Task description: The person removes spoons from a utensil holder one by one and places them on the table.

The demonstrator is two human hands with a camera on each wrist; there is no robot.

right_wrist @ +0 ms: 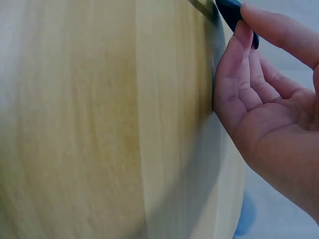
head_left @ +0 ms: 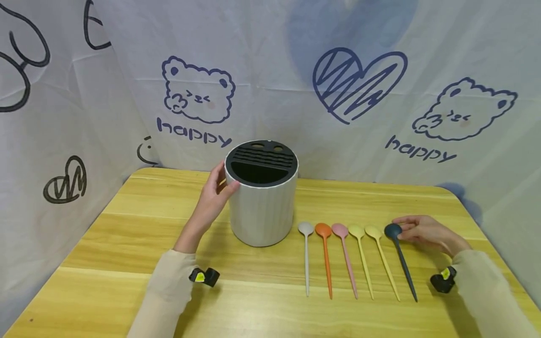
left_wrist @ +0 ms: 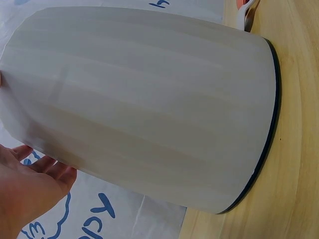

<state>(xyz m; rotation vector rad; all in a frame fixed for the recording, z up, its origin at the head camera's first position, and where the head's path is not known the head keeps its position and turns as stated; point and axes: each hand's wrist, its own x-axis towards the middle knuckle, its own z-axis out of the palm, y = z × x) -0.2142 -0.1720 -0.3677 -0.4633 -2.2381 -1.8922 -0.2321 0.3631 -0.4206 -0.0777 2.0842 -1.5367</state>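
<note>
A white ribbed utensil holder (head_left: 262, 216) with a black slotted lid (head_left: 264, 162) stands upright on the table. My left hand (head_left: 211, 195) grips its upper left side, thumb near the rim and fingers reaching behind; in the left wrist view its fingertips (left_wrist: 65, 172) touch the white wall. To the right, my right hand (head_left: 428, 232) pinches the bowl of a dark blue spoon (head_left: 392, 229) between thumb and fingers. That spoon's handle slants toward the front. In the right wrist view only part of the dark bowl (right_wrist: 230, 11) shows at the top.
Left of the dark spoon, a row holds a white spoon (head_left: 305, 228), an orange spoon (head_left: 323, 230), a pink spoon (head_left: 340, 230) and two yellow spoons (head_left: 356, 230). All lie on the wooden table (head_left: 127, 263). A printed cloth (head_left: 270, 84) hangs behind.
</note>
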